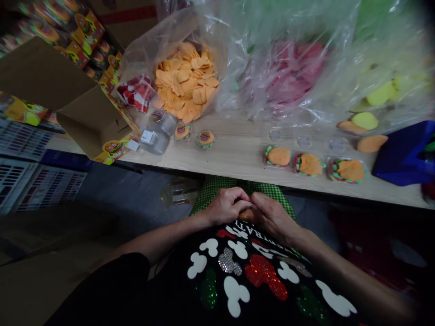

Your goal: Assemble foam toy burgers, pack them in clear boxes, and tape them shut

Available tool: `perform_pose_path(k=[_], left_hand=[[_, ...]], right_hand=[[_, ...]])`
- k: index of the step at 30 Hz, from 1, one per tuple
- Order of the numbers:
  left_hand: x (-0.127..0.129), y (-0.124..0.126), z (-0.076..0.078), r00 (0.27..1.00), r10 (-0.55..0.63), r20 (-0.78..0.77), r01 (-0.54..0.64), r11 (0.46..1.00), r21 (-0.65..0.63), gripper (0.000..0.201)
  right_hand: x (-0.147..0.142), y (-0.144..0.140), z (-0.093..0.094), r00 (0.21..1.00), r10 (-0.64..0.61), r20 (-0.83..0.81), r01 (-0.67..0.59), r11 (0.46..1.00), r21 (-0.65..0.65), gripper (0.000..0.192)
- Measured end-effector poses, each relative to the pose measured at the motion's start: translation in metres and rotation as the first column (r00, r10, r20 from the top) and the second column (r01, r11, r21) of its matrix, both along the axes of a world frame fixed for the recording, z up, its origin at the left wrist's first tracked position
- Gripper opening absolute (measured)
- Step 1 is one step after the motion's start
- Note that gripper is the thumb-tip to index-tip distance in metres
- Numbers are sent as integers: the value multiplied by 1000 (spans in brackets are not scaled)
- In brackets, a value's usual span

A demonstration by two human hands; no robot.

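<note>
A pale wooden table (238, 149) runs across the middle of the frame, its near edge just above the person's lap. Low in the centre, the left hand (226, 206) and the right hand (272, 216) meet below that edge, both curled around a small orange-brown piece (247, 213) pinched between them; most of it is hidden by the fingers. On the table at centre right stand three filled little cups (309, 164) in a row, with three clear lids (303, 141) just behind them. Two more filled cups (193, 135) sit at centre left, near some clear packaging (156, 136). At the upper centre a clear bag of orange pieces (185, 79) lies open, with a bag of pink pieces (288, 74) beside it and a bag of yellow pieces (384, 93) at upper right. An open cardboard box (68, 104) fills the upper left, printed boxes (61, 27) stacked behind it. A blue bin (404, 156) sits at the right edge. The floor below the table is dark
</note>
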State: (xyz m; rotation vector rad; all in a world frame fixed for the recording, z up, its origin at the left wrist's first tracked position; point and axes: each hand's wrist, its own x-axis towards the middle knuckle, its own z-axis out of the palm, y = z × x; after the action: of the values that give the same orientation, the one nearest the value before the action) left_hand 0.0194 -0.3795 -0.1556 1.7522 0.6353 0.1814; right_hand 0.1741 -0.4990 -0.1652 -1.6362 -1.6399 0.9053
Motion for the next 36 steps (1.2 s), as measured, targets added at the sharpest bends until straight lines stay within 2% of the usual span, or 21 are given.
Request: perform_pose_path(k=[3,5,8,10,12,14,15,16,17,18,19,20,21,22,23,26,29,33,36], left_hand=[[-2,7,3,997,-70,-12,67,982,-176,15],[-3,13,7,993,-109,-39,94,958,-270,18],[3,21,15,996,-83,-33,71,958,-277,23],[13,24,21,992,-118,53,128,951,-283,40],[26,22,27,977,-177,117,207,919,-336,58],[40,20,32,984,-140,108,173,898,-404,62],[46,20,35,992,-83,95,116,892,-436,60],[52,21,37,996,-12,88,51,884,-465,57],[58,22,40,994,64,87,-13,870,-493,54],[63,24,42,987,137,87,-72,849,-524,51],[67,26,45,975,203,85,-123,822,-555,49],[71,29,47,962,260,77,-168,794,-583,49],[74,31,49,949,309,66,-207,766,-608,51],[77,32,51,937,344,57,-234,740,-630,52],[80,32,52,929,366,55,-246,722,-646,53],[84,29,53,920,385,79,-236,702,-672,51],[85,25,50,924,377,68,-234,695,-680,51],[84,24,46,929,366,53,-238,701,-672,50],[83,26,42,932,360,50,-231,693,-683,50]], right_hand=[[1,0,0,991,-60,-122,46,992,-116,43],[1,2,2,975,-94,-199,65,987,-148,48],[2,10,8,950,-172,-261,146,982,-116,49],[8,17,17,934,-211,-289,196,977,-82,45],[24,20,29,932,-226,-283,221,974,-51,38],[54,16,43,923,-320,-212,324,946,-15,30],[75,10,49,887,-437,-150,444,896,16,27],[100,1,53,814,-575,-82,580,813,49,25],[127,-9,57,674,-739,-20,737,670,89,25],[155,-21,59,475,-878,61,870,478,118,26],[181,-33,60,315,-940,133,939,329,99,29],[205,-44,59,187,-967,175,981,192,14,31],[225,-54,58,114,-975,192,992,101,-78,30],[241,-61,56,87,-976,200,988,59,-142,27],[252,-65,54,80,-979,189,978,41,-202,21],[265,-64,47,86,-989,121,951,45,-305,2],[262,-59,48,58,-998,20,917,45,-395,9],[256,-65,57,58,-985,-163,891,125,-436,16],[250,-74,52,60,-964,-259,902,163,-400,20]])
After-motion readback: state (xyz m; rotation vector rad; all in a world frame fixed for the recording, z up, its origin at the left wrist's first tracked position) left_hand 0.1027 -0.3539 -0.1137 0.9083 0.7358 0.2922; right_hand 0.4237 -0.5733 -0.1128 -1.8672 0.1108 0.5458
